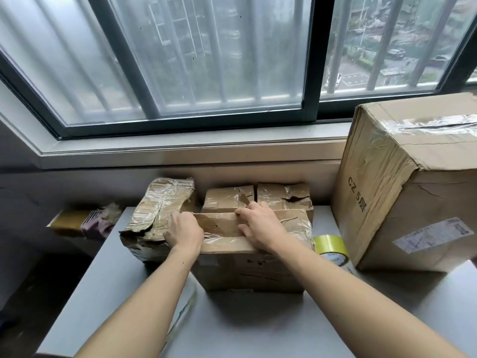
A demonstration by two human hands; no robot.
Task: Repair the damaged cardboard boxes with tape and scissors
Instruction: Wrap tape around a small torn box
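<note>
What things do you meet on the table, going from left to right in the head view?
Crushed taped box → left hand → open cardboard box → right hand → yellow tape roll → large cardboard box.

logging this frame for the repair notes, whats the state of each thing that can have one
small box: top flaps open, torn, patched with tape
left hand: presses the near flap
right hand: fingers curled over the same flap's far edge
big box: closed, taped, creased
tape roll: lying untouched between the boxes
window: shut
</note>
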